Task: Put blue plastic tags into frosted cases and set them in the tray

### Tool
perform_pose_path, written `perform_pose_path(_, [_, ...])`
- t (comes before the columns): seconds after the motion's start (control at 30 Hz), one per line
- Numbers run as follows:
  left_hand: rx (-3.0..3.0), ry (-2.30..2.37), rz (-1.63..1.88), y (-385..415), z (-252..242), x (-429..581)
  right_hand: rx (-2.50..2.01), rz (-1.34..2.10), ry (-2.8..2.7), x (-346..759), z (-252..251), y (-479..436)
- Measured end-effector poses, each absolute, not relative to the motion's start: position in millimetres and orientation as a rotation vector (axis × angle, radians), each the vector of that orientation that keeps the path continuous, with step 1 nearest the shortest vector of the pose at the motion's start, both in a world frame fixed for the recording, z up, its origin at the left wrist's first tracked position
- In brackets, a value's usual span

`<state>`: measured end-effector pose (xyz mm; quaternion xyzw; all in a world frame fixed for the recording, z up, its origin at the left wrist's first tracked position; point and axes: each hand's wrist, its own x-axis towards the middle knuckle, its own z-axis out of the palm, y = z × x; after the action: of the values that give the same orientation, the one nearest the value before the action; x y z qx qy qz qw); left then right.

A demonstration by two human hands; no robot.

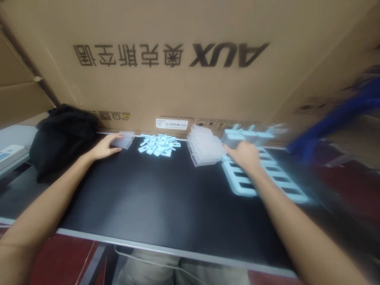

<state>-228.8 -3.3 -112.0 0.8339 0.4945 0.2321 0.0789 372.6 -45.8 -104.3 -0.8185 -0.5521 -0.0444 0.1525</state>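
Pale blue rack [237, 184], black table [154, 198]

Both arms are bare and come in from the bottom corners of the frame, angling toward the middle. The left forearm runs up from the lower left, pretty much straight, with the wrist flat. The left hand [103, 149] sits left of centre, palm down, its fingers [115, 141] stretched out toward the right and lying fairly flat. The right forearm climbs from the lower right, and the right hand [245, 156] ends up right of centre with its back to the camera. Its fingers [229, 148] point up-left and bend away, so honestly I can't tell how tightly they're curled. That side's a bit smeared too. The two hands are well apart and roughly level.
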Motion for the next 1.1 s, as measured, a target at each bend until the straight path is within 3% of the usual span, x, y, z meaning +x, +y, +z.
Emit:
perform_pose_path(0.27, [2.589, 1.518, 0.78, -12, -106, -220, -2.306, -0.041, -1.485, 370, -79, -56])
perform_pose_path(0.53, [2.637, 1.237, 1.219, -54, -47, -109, -2.086, -0.12, -1.47, 351, -14, -120])
perform_pose_path(0.7, [2.419, 0.773, 1.019, -87, -6, -5, -1.825, -0.077, -2.105, 277, -28, -161])
perform_pose_path(0.83, [2.378, 0.677, 0.793, -100, 6, 27, -1.679, 0.03, -2.386, 242, -42, -174])
perform_pose_path(0.93, [2.27, 0.725, 0.731, -85, -1, 14, -1.679, 0.124, -2.449, 237, -44, -175])
perform_pose_path(1.1, [1.937, 1.117, 0.997, -25, -31, -32, -1.703, 0.164, -2.509, 234, -44, -177])
